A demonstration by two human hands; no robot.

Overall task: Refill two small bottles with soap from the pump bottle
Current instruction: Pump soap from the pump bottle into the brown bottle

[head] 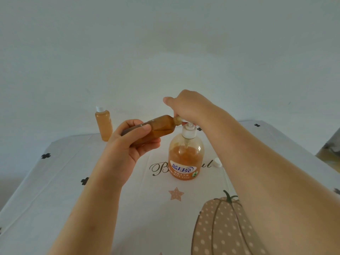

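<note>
Beside the far table edge (73, 138), capped bottle (103, 126).

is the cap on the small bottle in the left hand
No, the small bottle in the left hand has a bare neck held to the pump bottle, and a white cap lies on the table.

— Far side?
— Plain pale wall (165, 43), softly and evenly lit, filling the upper half.
— Nearer?
— White tablecloth (55, 199), creased in straight lines. Printed with black clovers (45, 155), dark script lettering (160, 168) mid-cloth, a pink star (176, 194), a dotted tan pumpkin (220, 227) near right.
— Far right edge?
— Dark blurred shape (329, 150) beyond the cloth's corner; hard to tell.
</note>
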